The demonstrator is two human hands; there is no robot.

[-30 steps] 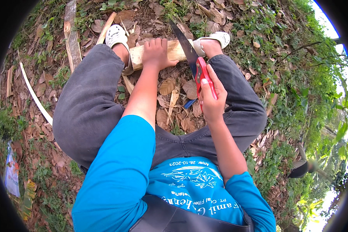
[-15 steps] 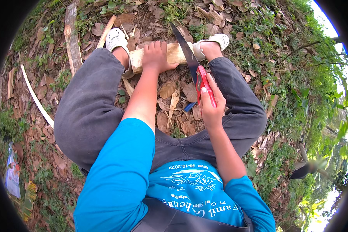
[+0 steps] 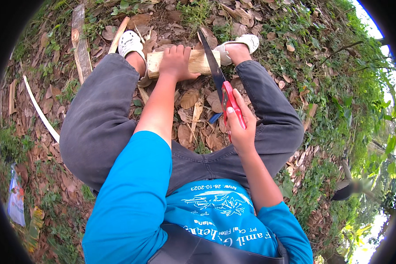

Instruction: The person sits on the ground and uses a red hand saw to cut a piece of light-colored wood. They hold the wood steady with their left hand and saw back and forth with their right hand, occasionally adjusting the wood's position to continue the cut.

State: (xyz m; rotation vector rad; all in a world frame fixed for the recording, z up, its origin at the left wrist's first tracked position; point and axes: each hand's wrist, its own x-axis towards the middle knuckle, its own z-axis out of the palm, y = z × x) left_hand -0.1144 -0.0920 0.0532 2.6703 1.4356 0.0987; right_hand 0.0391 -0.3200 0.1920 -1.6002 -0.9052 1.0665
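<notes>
Wooden block (image 3: 202, 62) is gripped by your left hand (image 3: 176, 66); your right fingers close around the red-handled saw (image 3: 218, 75), blade crossing near block's right edge.

The saw handle (image 3: 228, 96) is red, the wood block (image 3: 201, 62) pale yellow, the shirt (image 3: 209, 203) white-printed blue.

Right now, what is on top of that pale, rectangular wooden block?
The bare left hand lies over the wooden block, and the dark metal blade of the red-handled saw crosses its right end. Wood beneath both is covered; any cut there cannot be seen.
</notes>
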